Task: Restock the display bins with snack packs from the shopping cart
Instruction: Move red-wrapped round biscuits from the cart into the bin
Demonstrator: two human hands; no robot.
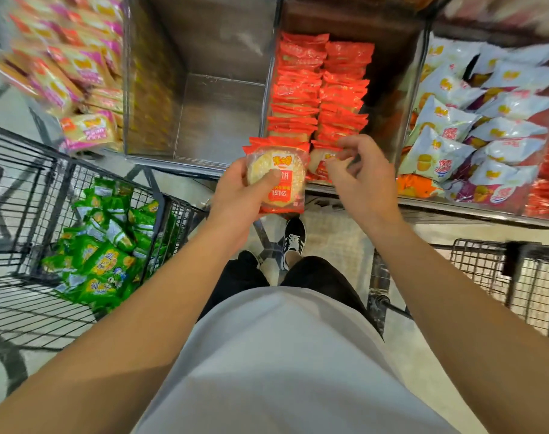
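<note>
We think the red snack pack [278,180] is light and crinkly, and the round cracker inside could snap, so we hold it by its flat sides. Our left hand [245,191] grips it just before the red bin [405,89]. Our right hand [359,172] is half curled, pinching another red pack [321,166] at the front of the bin.

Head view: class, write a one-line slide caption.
Left hand holds a red snack pack while right hand tidies the red-pack bin.

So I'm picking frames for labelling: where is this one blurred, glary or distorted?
Head view: pink packs top left and the top right corner are motion-smeared; the red pack in the left hand stays sharp; glare streaks the empty bin; wide-angle bending curves the cart.
</note>
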